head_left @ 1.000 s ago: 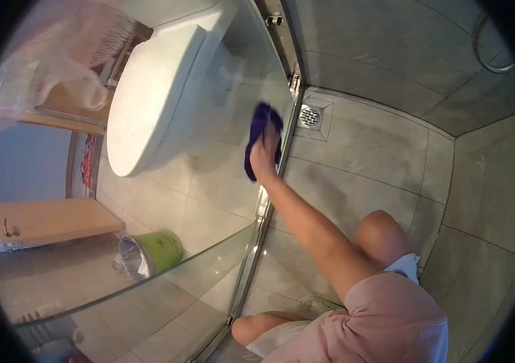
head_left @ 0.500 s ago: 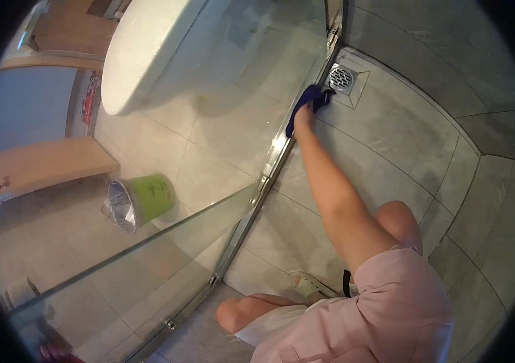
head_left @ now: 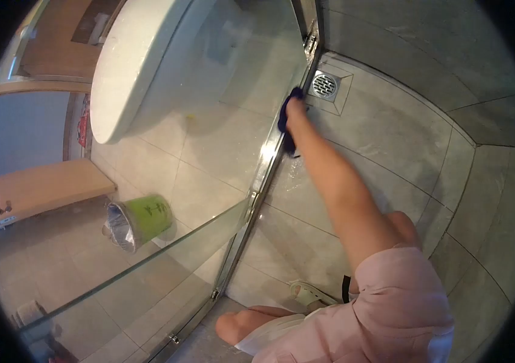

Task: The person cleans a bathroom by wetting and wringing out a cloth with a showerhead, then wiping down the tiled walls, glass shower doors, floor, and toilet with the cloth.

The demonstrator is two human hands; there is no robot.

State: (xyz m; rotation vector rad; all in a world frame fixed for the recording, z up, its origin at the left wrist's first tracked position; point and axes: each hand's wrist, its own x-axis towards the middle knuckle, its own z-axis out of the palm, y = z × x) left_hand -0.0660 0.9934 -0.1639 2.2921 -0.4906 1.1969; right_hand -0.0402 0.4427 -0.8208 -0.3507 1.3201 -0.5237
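Note:
My right hand (head_left: 294, 111) is closed on a dark purple cloth (head_left: 289, 144), pressing it against the metal bottom rail (head_left: 262, 172) of the glass shower screen. Part of the cloth hangs on the shower side of the rail, and the hand hides much of the rest. A round metal floor drain (head_left: 324, 86) lies just to the right of this hand. My left hand cannot be made out.
Behind the glass stand a white toilet (head_left: 133, 66) and a green bin (head_left: 150, 218) with a liner. A glass door (head_left: 148, 260) slants across the lower left. A wooden door (head_left: 45, 190) is at the left. My bent knees and a pale sandal (head_left: 309, 294) are below.
The right hand and cloth have moved from the glass to the bottom rail, then slightly down along it. The view has shifted too.

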